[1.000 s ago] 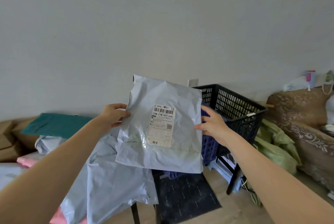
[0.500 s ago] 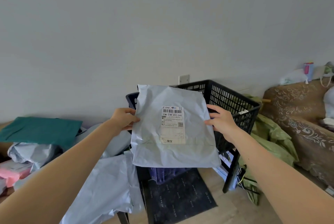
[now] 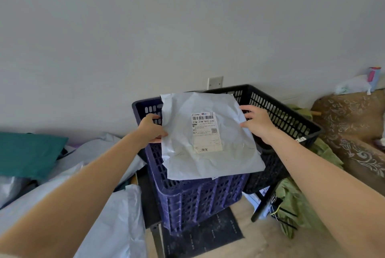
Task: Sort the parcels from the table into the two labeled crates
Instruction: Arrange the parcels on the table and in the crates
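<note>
Parcel (image 3: pixel 229 160) pinched by left hand (image 3: pixel 152 129) and right hand (image 3: pixel 260 123) over blue crate (image 3: pixel 198 199); uneven release could tip it outside.

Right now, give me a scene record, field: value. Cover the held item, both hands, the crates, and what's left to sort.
held item: grey parcel, barcode label facing the camera
left hand: grips the parcel's left edge
right hand: holds the parcel's right edge
parcel position: held up over the blue crate, not released
second crate: black crate, directly right of the blue one
crate contents: not visible
left to sort: grey parcels and a green parcel piled at left
</note>
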A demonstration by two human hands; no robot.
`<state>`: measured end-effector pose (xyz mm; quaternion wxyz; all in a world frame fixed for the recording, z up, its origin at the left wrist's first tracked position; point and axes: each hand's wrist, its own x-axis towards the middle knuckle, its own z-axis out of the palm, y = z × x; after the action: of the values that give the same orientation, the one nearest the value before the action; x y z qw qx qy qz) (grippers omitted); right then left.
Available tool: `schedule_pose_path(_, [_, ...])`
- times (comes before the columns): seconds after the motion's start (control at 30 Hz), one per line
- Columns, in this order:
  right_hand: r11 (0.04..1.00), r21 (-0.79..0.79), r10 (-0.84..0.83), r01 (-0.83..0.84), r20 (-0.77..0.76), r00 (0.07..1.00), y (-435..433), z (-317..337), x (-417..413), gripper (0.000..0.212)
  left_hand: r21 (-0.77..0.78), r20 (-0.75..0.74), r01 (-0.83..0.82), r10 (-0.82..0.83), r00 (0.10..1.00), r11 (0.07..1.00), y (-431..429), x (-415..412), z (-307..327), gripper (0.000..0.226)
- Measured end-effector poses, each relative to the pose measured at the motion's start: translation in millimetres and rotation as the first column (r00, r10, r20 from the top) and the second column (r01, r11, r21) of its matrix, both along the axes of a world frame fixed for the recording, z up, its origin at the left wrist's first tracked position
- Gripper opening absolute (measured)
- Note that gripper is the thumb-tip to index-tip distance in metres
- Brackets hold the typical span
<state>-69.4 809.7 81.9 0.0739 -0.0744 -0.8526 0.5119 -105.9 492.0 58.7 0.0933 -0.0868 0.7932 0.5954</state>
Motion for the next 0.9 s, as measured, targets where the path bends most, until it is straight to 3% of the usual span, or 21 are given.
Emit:
schedule_pose_path(0.1, [0.998,0.053,0.019,-0.02,0.014,1.0,-1.9,-5.1,-24.5,0.064,-0.134,-0.05,-0.006,0.0,0.999,0.991,4.6,-19.9,-6.4,0.076])
schedule_pose_path(0.2, [0.995,0.091,0.038,-0.04,0.022,0.999,-5.6,-12.8,-50.2,0.059,-0.336,-0.116,-0.002,-0.039,0.993,0.942,10.5,-37.8,-12.0,0.072])
schedule_pose_path(0.3, [0.987,0.137,0.075,-0.083,0.06,0.995,-10.2,-27.3,-81.2,0.051,-0.439,-0.123,0.003,-0.063,0.99,0.899,14.5,-59.1,-21.7,0.063])
schedule_pose_path(0.5, [0.94,0.255,0.201,-0.226,0.12,0.972,-27.6,-57.6,-141.6,0.047,-0.527,-0.057,0.008,-0.045,0.997,0.85,15.0,-94.5,-45.8,0.038])
schedule_pose_path(0.73, [0.886,0.267,0.303,-0.378,0.282,0.91,-48.7,-108.9,-196.4,0.044,-0.576,0.062,-0.043,0.096,0.993,0.816,16.2,-128.4,-92.4,0.018])
schedule_pose_path(0.9, [0.872,0.249,0.307,-0.42,0.39,0.868,-65.3,-149.1,-236.0,0.039,-0.557,0.189,-0.117,0.263,0.946,0.822,24.8,-155.4,-137.0,0.022])
